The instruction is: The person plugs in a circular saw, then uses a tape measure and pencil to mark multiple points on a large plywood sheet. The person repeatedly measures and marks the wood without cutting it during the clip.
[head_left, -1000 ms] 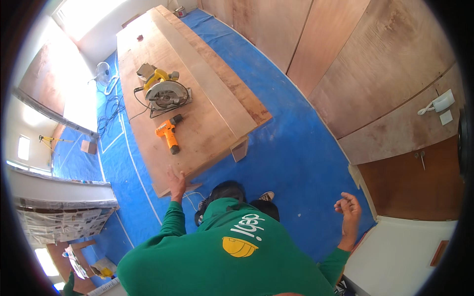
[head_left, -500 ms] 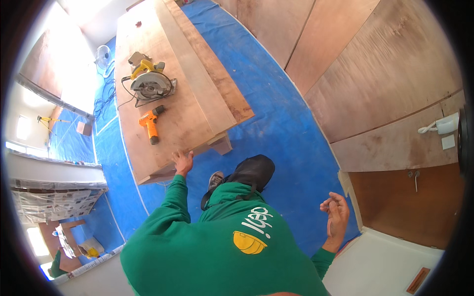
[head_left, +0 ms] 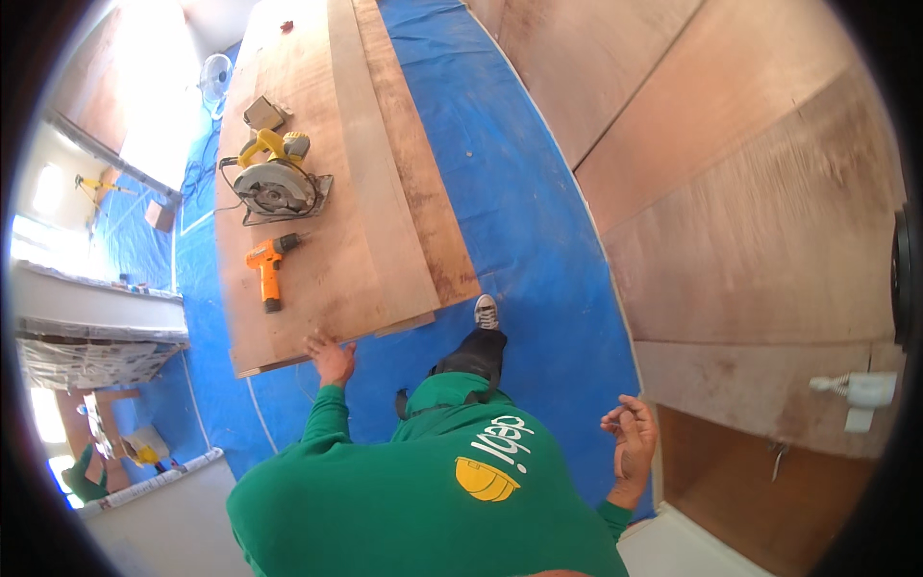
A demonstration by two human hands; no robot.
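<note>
My left hand [head_left: 330,359] rests with fingers spread on the near edge of a stack of plywood sheets [head_left: 327,231]. Held out to the right over the floor, my right hand [head_left: 632,444] has loosely bent fingers, and I see nothing held in it. An orange cordless drill [head_left: 268,273] lies on the plywood, beyond my left hand. Farther up the sheet sits a yellow and grey circular saw [head_left: 276,183] with its black cord. A small box-like block [head_left: 264,113] stands behind the saw. Along the right side of the stack runs a narrower plywood strip [head_left: 375,163].
Blue sheeting [head_left: 538,231] covers the floor. Plywood panels [head_left: 740,212] line the right wall, with a white wall phone [head_left: 859,389] below. A fan [head_left: 215,77] stands at the far left. My shoe [head_left: 486,313] is beside the stack's near right corner.
My view has shifted as I step forward, and my foot now shows beside the stack's corner. The left hand stays on the plywood edge; the right hand remains out to the side.
</note>
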